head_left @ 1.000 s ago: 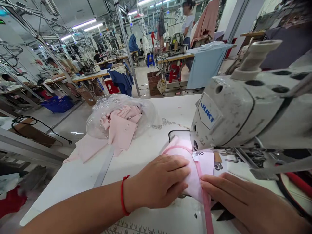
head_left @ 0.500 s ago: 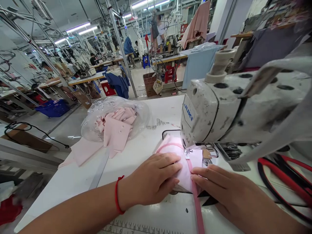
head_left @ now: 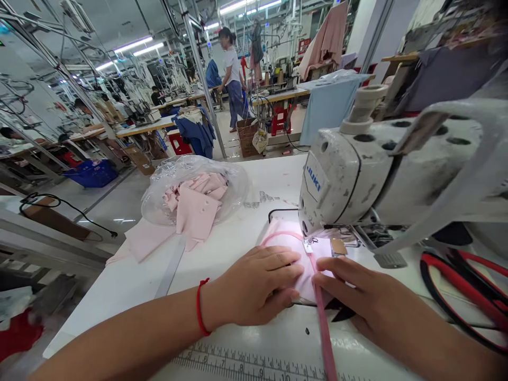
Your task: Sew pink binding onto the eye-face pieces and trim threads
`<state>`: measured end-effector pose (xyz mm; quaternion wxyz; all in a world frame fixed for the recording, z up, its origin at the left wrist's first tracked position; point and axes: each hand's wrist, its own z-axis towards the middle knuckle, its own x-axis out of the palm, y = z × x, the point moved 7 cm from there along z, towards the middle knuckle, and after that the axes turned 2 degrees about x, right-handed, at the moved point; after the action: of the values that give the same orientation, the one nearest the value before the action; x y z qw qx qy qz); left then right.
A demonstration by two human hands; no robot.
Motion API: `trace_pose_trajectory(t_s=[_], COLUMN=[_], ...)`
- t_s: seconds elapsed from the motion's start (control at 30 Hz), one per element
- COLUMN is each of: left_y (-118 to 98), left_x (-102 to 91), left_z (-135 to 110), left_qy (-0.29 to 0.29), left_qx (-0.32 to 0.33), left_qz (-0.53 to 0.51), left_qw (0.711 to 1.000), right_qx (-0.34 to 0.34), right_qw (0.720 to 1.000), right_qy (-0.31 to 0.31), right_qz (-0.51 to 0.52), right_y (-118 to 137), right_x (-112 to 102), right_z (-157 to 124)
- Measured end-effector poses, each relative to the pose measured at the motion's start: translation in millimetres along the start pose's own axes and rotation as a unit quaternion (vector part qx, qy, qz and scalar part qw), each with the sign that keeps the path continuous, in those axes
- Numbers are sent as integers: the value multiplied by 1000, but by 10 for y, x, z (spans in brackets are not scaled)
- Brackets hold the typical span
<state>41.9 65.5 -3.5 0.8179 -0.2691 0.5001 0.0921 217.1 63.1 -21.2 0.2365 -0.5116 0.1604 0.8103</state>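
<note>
A piece of pale pink fabric (head_left: 282,225) lies under the presser foot (head_left: 307,245) of a white sewing machine (head_left: 337,174). A darker pink strip (head_left: 324,333) curves over the fabric, passes under the foot and trails toward the table's front edge. My left hand (head_left: 257,286) rests on the fabric left of the foot, its fingers stretched out flat. Just in front of the foot, the fingers of my right hand (head_left: 365,296) are closed at the strip; the thumb is hidden. Dark scissor blades (head_left: 342,312) show partly beneath my right hand.
Red-and-black scissor handles (head_left: 431,280) lie at the right. A clear plastic bag (head_left: 154,193) with pink cut pieces (head_left: 196,211) stands at the left of the white table (head_left: 214,259). A printed ruler scale (head_left: 246,365) runs along the front. A person (head_left: 233,74) walks in the background.
My right hand's fingers have bent more and shifted slightly up along the strip. The left hand stays on the fabric. A person has come into fuller view behind, and the view has shifted slightly.
</note>
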Motion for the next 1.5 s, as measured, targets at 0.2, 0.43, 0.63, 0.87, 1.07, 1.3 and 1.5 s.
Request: trace_pose_trajectory(t_s=[0.2,0.43,0.63,0.87,1.07,1.3,1.5], left_y=[-8,-43,-40,-46,-30,-32,-28], left_x=[12,-21,-4,-19,9,11,5], left_z=[-2,15,17,13,11,11,20], left_qy=[0,-9,-9,-5,4,4,-1], left_qx=[11,34,40,38,29,30,26], left_qz=[14,7,3,2,5,0,-2], left_qw=[1000,999,999,999,1000,1000,1000], right_qx=[-19,1,17,-4,10,35,56], right_qw=[997,998,998,997,998,995,994], right_qy=[-70,-65,-57,-81,-43,-57,-29], right_qz=[-20,-4,16,12,44,80,86], right_y=[-1,-61,-85,-38,-54,-120,-162], right_x=[26,-18,50,-105,-103,118,186], right_z=[-16,14,-12,45,51,-40,-65])
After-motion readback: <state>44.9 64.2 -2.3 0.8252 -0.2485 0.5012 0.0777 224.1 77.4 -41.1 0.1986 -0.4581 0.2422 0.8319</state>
